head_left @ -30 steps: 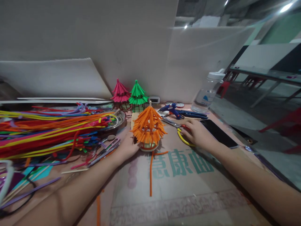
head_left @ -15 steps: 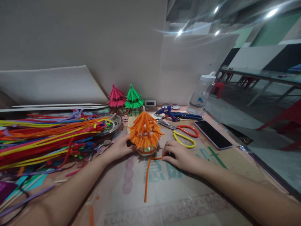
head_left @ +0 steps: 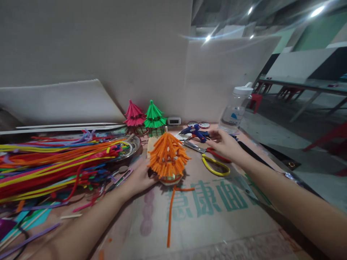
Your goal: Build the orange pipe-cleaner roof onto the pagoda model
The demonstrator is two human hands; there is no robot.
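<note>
An orange pipe-cleaner pagoda (head_left: pixel 167 156) stands on a cardboard sheet (head_left: pixel 211 213) in the middle of the table. My left hand (head_left: pixel 139 177) grips its base from the left side. My right hand (head_left: pixel 225 144) hovers with fingers spread above the scissors (head_left: pixel 210 160) with red and yellow handles, close to the blue glue gun (head_left: pixel 195 132); it holds nothing. An orange pipe cleaner (head_left: pixel 170 213) trails from the pagoda's base toward me.
A big heap of coloured pipe cleaners (head_left: pixel 54 162) fills the left side, beside a metal dish (head_left: pixel 135 144). Pink (head_left: pixel 133 115) and green (head_left: pixel 154 116) pagodas stand at the back wall. A clear plastic bottle (head_left: pixel 234 112) stands at the back right.
My right hand left the orange pipe cleaner by the pagoda's base and moved up and right, over the scissors toward the glue gun. My left hand stayed on the pagoda.
</note>
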